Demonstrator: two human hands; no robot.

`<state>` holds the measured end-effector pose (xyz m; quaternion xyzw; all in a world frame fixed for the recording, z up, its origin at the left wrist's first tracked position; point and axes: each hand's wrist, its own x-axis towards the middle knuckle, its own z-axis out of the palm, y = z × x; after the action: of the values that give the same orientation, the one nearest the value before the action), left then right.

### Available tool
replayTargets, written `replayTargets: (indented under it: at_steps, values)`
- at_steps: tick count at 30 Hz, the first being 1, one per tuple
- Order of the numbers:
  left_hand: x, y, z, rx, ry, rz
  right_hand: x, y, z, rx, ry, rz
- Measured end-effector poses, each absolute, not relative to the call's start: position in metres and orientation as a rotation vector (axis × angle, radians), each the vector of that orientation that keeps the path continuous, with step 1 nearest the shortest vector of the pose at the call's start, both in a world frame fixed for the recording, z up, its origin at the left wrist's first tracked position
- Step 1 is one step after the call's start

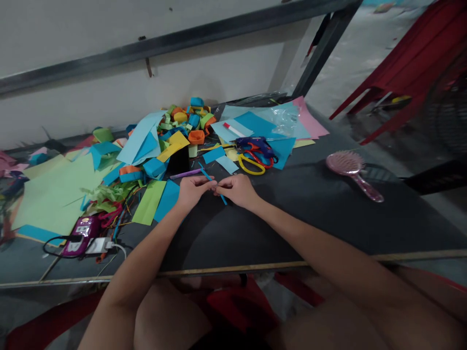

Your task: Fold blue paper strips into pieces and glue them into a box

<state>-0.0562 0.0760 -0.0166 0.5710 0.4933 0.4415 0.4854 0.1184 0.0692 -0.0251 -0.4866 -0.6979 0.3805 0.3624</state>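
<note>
Between the fingertips of both hands is a thin blue paper strip (207, 173), slanting from upper left to lower right over the dark table. My left hand (193, 190) pinches it from the left, fingers closed. From the other side my right hand (237, 189) grips it too, its fingertips almost touching those of the left. Just beyond the hands lie a purple pen (185, 173), cut blue paper pieces (215, 154) and scissors with yellow handles (251, 167). A blue glue gun (255, 143) rests by a second, red-handled pair of scissors (268, 163).
Folded paper pieces (197, 137) are heaped at the back, with paper sheets (54, 194) at left. A purple extension socket (82, 236) with cables sits front left. On the right lies a pink hairbrush (348, 165); a red chair (404, 73) stands beyond the table (310, 218).
</note>
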Motion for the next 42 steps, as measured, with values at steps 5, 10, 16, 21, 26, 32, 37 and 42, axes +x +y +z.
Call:
replayTargets:
  at_steps: [5,10,16,21,26,32,37,42]
  values:
    - [-0.053,0.074,-0.015,1.335,1.211,1.085,0.118,0.067,-0.023,-1.253,-1.804,0.983]
    - [-0.053,0.074,-0.011,1.288,1.189,1.104,0.121,0.070,-0.024,-1.210,-1.845,1.032]
    - [-0.056,0.075,-0.010,1.280,1.142,1.101,0.122,0.071,-0.022,-1.118,-1.885,1.171]
    - [-0.055,0.074,-0.011,1.301,1.113,1.122,0.121,0.074,-0.025,-1.121,-1.758,1.302]
    - [-0.054,0.074,-0.015,1.302,1.098,1.104,0.121,0.074,-0.025,-1.125,-1.702,1.334]
    - [-0.054,0.076,-0.015,1.326,1.111,1.132,0.123,0.076,-0.022,-1.077,-1.760,1.323]
    - [-0.055,0.080,-0.018,1.291,1.102,1.200,0.127,0.082,-0.024,-0.980,-1.773,1.480]
    - [-0.054,0.082,-0.023,1.268,1.100,1.221,0.127,0.077,-0.019,-1.102,-1.804,1.346]
